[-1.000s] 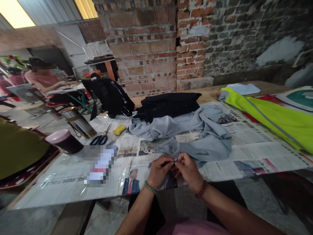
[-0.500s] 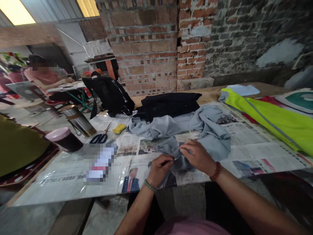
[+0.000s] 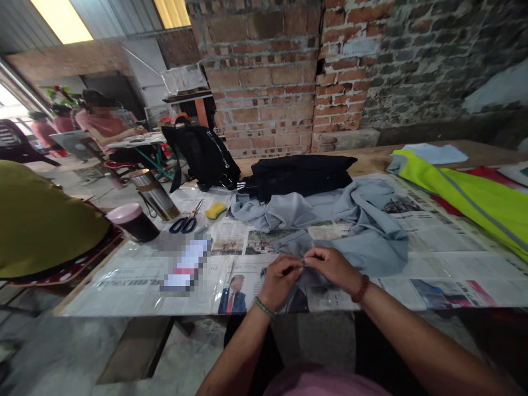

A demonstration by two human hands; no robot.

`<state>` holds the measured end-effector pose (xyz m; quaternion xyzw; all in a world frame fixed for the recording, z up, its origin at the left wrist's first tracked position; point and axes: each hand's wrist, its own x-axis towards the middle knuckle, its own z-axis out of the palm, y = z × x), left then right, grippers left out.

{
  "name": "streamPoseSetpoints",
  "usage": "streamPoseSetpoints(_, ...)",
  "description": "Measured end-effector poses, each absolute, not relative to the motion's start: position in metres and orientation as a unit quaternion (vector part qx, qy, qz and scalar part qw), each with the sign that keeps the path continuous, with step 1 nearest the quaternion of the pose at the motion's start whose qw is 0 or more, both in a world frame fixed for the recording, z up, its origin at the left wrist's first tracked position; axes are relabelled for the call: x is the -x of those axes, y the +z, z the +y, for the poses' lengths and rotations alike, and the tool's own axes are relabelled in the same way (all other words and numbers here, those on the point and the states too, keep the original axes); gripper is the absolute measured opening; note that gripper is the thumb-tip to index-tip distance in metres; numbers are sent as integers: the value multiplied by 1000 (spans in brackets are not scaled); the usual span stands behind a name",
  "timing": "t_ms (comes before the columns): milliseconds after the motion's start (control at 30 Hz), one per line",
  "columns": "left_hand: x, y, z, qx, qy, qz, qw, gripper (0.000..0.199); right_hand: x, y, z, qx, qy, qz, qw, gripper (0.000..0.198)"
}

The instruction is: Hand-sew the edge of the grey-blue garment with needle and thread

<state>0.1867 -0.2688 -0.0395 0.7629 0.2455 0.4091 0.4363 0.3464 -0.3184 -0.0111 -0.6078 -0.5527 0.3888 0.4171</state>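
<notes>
My left hand (image 3: 281,279), with a green beaded bracelet, is closed in a pinch above the near edge of a grey cloth garment (image 3: 367,250). Fingertip to fingertip with it, my right hand (image 3: 329,265) pinches too, a dark red bracelet on its wrist. Whatever the fingers hold between them is too small to make out. Part of the grey cloth lies behind and under both hands, bunched on newspaper (image 3: 247,264) that covers the table.
Left of my hands are a phone (image 3: 187,265), scissors (image 3: 185,220), a yellow sponge (image 3: 215,210), a pink-lidded cup (image 3: 132,223) and a steel flask (image 3: 154,193). Behind lie a black backpack (image 3: 206,157) and black cloth (image 3: 303,175). A yellow vest (image 3: 466,190) lies right. People sit at left.
My hands have come closer together, so their fingertips now meet; the right hand has lowered slightly. The view has turned a little left, shifting the table's things rightward in the picture.
</notes>
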Motion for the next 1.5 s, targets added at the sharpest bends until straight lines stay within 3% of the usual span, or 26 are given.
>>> streamPoseSetpoints(200,-191,-45,-275,-778,371,327,387,27,-341,-16,-316,604,396,-477,502,18)
streamPoseSetpoints(433,-192,-45,-276,-811,368,308,336,20,-342,-23,-306,548,464,-367,591,21)
streamPoseSetpoints(733,-189,-42,-271,-780,347,331,402,18,-361,-1,-295,469,569,-326,592,23)
streamPoseSetpoints(867,-189,-44,-269,-753,348,353,433,19,-364,14,-285,414,611,-272,618,8)
streamPoseSetpoints(933,-188,-44,-268,-743,346,363,443,20,-367,22,-279,405,599,-263,639,0)
streamPoseSetpoints(1167,-187,-45,-267,-745,350,363,437,21,-389,50,-268,415,523,-293,684,2)
streamPoseSetpoints(1500,-188,-47,-266,-749,351,357,434,19,-415,46,-275,410,375,-297,777,20)
